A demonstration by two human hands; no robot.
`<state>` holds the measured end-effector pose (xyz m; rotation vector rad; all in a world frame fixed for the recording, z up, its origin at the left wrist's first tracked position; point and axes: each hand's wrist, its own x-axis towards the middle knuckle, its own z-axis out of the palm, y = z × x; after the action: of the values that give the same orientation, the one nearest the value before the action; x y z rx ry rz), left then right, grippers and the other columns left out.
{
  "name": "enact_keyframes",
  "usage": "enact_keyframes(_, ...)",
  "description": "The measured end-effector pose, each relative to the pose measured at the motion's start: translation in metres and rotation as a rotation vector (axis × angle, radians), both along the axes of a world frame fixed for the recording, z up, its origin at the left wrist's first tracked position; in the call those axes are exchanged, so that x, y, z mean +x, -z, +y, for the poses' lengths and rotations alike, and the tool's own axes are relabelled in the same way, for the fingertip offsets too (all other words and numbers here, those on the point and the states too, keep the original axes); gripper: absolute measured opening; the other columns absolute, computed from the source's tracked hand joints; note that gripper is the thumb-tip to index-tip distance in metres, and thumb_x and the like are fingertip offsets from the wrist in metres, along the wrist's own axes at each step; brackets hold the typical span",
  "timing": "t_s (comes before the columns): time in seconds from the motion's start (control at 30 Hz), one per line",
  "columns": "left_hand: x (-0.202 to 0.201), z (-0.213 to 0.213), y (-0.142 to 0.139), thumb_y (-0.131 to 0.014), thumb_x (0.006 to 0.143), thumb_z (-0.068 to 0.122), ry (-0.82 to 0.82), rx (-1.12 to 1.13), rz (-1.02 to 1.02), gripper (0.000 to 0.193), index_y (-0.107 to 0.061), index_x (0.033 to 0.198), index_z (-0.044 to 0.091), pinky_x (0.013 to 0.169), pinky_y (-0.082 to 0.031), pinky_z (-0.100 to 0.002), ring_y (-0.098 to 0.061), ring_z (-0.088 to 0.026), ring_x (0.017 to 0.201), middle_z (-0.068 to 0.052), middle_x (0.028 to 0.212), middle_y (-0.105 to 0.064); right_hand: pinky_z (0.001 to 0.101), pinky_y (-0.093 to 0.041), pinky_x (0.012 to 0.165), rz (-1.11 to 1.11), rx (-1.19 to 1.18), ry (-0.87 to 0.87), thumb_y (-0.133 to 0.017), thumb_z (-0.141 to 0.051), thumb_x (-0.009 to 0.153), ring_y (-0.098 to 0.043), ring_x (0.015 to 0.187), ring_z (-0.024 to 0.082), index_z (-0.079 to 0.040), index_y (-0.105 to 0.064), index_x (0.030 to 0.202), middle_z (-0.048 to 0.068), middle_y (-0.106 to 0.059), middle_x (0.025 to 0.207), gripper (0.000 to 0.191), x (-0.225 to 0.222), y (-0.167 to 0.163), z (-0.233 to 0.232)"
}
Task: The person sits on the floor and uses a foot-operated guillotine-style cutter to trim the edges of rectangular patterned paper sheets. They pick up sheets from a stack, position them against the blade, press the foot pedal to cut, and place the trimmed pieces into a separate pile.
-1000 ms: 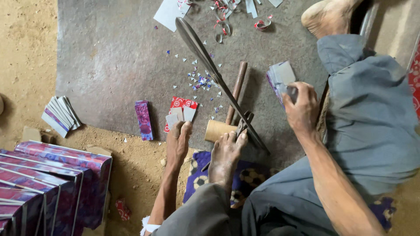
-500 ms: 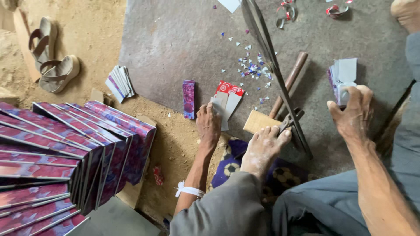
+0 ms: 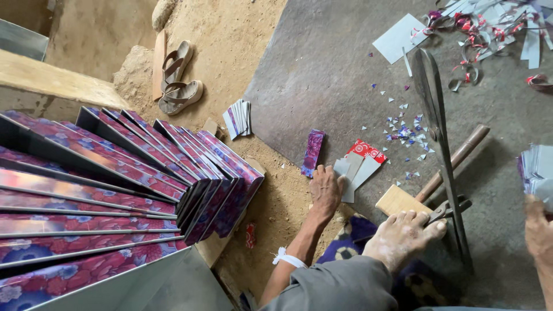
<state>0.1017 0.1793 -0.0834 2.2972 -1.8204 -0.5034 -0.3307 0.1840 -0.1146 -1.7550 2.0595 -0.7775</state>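
Left hand (image 3: 325,190) lies flat, fingers spread, grip released, pressing thin grey and red card pieces (image 3: 357,167) on the rough grey floor mat (image 3: 322,75), beside a purple patterned strip (image 3: 313,152). Right hand (image 3: 538,230), at frame edge, touches a stack of pale sheets (image 3: 537,170); grip state cannot be told. Long dark metal shears (image 3: 440,144) stand near a bare foot (image 3: 400,239).

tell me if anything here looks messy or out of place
Yes: tiny paper offcuts lie scattered on the grey mat beside the big shears, and curled strips pile up at its far edge. The left hand rests on cut sheets.
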Motion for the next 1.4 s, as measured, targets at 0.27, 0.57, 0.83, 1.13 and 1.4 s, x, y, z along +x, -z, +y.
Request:
enact_keyframes(0.27,0.0,-0.021,-0.023,-0.07,0.094,0.03,-0.244,0.19,0.439,0.028,-0.061,0.095,0.003,0.075,-0.049,-0.042,-0.065,-0.03,0.081,-0.015,0.086,-0.067,0.0347,-0.048,0.101,0.016,-0.252,-0.1,-0.063,-0.027,0.118,-0.058,0.113,0.029,0.002,-0.055,0.13,0.018,-0.058,0.126,0.032,0.007,-0.057,0.001)
enact_keyframes(0.57,-0.084,-0.011,-0.101,-0.06,0.107,0.032,0.058,0.334,1.391,0.041,-0.065,0.121,-0.007,0.085,-0.052,-0.035,-0.061,-0.02,0.093,-0.01,0.099,-0.067,0.0286,-0.053,0.077,-0.862,0.257,-0.183,-0.066,-0.037,0.094,-0.062,0.093,0.014,0.002,-0.054,0.131,0.009,-0.064,0.108,0.055,0.12,-0.132,0.03)
enact_keyframes(0.83,0.022,-0.061,-0.056,-0.073,0.09,0.04,-0.065,-0.247,-0.004,0.065,-0.053,0.134,-0.003,0.097,-0.048,-0.049,-0.055,-0.041,0.118,-0.024,0.129,-0.058,0.0318,-0.051,0.066,-0.84,0.435,-0.042,-0.071,-0.027,0.093,-0.06,0.073,0.011,-0.002,-0.071,0.106,0.006,-0.069,0.082,0.028,0.118,-0.067,0.046)
enact_keyframes(1.13,0.053,-0.067,-0.023,-0.073,0.088,0.033,-0.029,0.015,-0.017,0.052,-0.055,0.126,0.003,0.089,-0.052,-0.05,-0.06,-0.039,0.11,-0.019,0.121,-0.058,0.0319,-0.058,0.076,-0.891,0.451,-0.196,-0.074,-0.025,0.085,-0.073,0.081,0.012,-0.004,-0.074,0.109,0.008,-0.079,0.084,0.033,0.11,0.016,0.034)
enact_keyframes(1.4,0.053,-0.068,-0.041,-0.077,0.085,0.031,-0.024,-0.083,0.041,0.046,-0.058,0.116,0.003,0.083,-0.051,-0.052,-0.063,-0.039,0.099,-0.019,0.107,-0.062,0.0341,-0.056,0.081,-0.831,0.468,-0.062,-0.076,-0.024,0.086,-0.071,0.083,0.014,-0.004,-0.073,0.119,0.011,-0.079,0.089,0.039,0.105,0.005,0.033)
